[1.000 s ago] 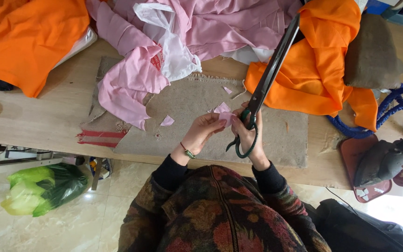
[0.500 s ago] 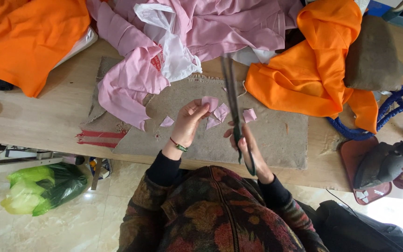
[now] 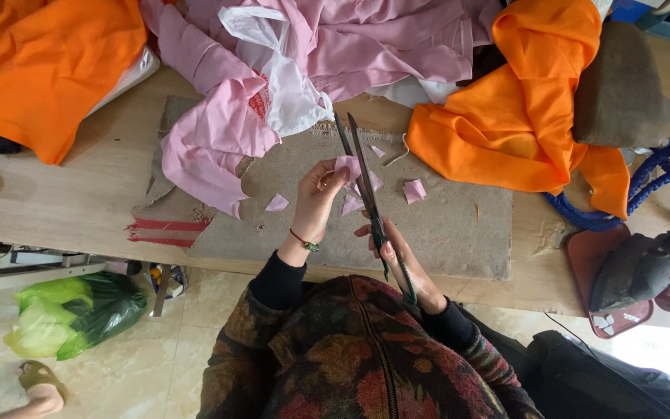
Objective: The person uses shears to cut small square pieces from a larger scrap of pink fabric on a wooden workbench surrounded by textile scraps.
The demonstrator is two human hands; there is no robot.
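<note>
Your left hand [image 3: 318, 194] pinches small pink fabric scrap [image 3: 348, 166] above counter [image 3: 71, 202]; fingers closed on its edge. Right hand [image 3: 401, 260] grips long scissors [image 3: 362, 174], blades slightly parted at scrap. Cloth looks light, limp, floppy: hold close to cut line, keep taut.

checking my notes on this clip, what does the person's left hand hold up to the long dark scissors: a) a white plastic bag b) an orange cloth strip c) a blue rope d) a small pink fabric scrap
d: the left hand pinches a small pink fabric scrap against the blades of the long dark scissors, which the right hand grips by the handles.
</note>
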